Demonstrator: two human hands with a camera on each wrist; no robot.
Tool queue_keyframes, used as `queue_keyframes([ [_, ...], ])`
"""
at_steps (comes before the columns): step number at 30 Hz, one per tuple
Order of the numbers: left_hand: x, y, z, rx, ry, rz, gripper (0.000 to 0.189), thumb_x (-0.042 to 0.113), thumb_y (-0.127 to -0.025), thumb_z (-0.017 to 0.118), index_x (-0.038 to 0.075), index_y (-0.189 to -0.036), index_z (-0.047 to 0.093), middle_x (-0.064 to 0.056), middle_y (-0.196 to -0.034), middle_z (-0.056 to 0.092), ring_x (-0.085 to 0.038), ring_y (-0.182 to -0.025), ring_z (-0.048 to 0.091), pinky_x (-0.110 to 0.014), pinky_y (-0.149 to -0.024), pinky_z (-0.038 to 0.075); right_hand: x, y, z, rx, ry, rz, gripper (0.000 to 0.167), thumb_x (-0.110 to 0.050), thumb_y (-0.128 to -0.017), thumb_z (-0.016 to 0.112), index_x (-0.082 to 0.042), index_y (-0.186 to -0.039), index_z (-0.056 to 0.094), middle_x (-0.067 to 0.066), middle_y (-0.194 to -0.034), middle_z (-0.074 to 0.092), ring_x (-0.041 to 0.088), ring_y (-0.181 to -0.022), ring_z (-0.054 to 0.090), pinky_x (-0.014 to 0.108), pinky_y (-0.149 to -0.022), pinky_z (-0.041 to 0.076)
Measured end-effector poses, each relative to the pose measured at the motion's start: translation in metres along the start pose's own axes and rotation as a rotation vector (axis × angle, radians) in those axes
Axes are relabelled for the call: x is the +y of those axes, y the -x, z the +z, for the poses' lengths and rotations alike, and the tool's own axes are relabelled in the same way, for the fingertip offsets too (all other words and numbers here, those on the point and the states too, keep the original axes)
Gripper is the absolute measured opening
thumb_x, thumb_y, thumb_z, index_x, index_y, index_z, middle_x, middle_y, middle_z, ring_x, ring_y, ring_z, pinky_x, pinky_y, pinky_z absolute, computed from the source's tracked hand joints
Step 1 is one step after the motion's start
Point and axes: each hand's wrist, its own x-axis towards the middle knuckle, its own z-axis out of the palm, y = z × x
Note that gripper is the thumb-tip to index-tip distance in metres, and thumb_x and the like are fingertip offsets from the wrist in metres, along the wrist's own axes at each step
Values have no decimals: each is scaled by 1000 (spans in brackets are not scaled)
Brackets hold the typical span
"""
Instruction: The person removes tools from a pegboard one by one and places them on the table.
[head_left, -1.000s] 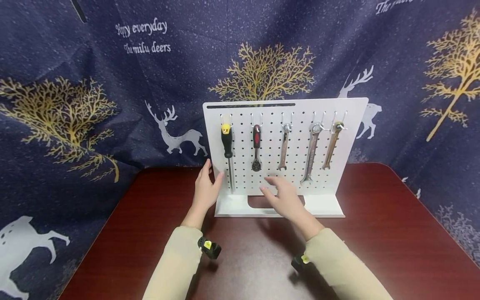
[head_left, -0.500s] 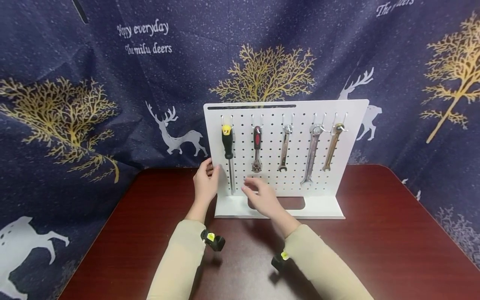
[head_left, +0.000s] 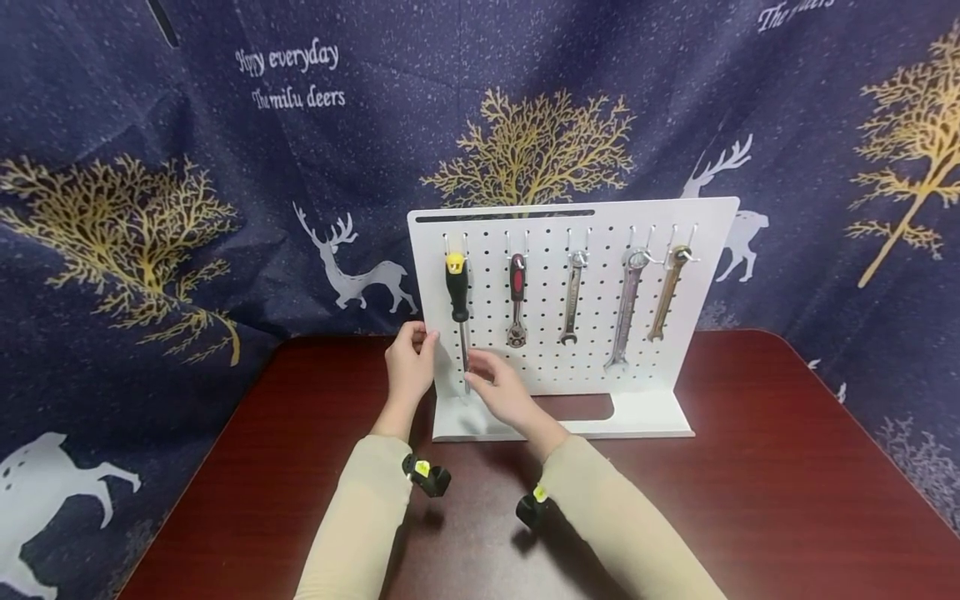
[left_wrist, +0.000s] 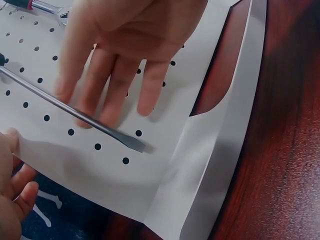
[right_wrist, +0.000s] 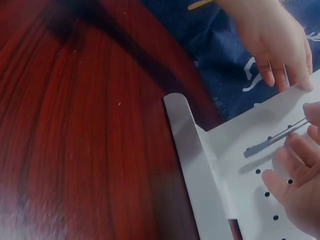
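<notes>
My left hand [head_left: 408, 367] holds the left edge of a white pegboard [head_left: 540, 367]. Its thumb [left_wrist: 11, 139] lies against the front edge, and the other fingers are curled behind. A flathead screwdriver [head_left: 457, 292] with a black and yellow handle hangs tip down on a hook beside that edge. My right hand [head_left: 501, 390] is at the lower shaft, its fingers fairly straight and reaching behind the metal. In the right wrist view the thumb is close to the shaft [right_wrist: 272, 144]; whether it presses on it, I cannot tell.
To the right on the hooks hang a ratchet wrench [head_left: 517, 300], a small wrench [head_left: 572, 300], a large wrench [head_left: 627, 312] and a brassy wrench [head_left: 667, 296]. The board's foot stands on a dark red table [head_left: 750, 467]. A blue patterned cloth [head_left: 360, 150] hangs behind.
My right hand has moved left from below the ratchet and small wrench to the screwdriver's shaft. My left hand has closed from spread fingers onto the board's edge.
</notes>
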Motion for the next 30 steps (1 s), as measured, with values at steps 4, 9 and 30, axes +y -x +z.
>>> queue_keyframes([
  [4, -1, 0, 0, 1, -17, 18, 16, 13, -89, 64, 1, -100, 61, -17, -90, 69, -28, -77, 64, -40, -73, 50, -9, -3, 5, 16, -52, 11, 44, -16, -95, 57, -6, -136, 45, 18, -126, 59, 30, -118, 56, 41, -98, 46],
  [9, 0, -3, 0, -1, -27, 17, 16, 14, -88, 66, 1, -97, 61, -18, -87, 69, -30, -77, 64, -41, -74, 48, -35, 0, 5, 48, -68, -26, 36, -9, -96, 53, 1, -130, 50, 25, -108, 64, 37, -98, 65, 41, -85, 52],
  [30, 0, -13, -1, -103, -52, -111, 17, 18, -92, 62, 3, -98, 58, -16, -90, 70, -26, -81, 63, -34, -74, 47, -40, 15, -5, 0, -96, 21, 31, -11, -97, 52, 0, -126, 55, 25, -104, 66, 34, -86, 69, 40, -69, 56],
])
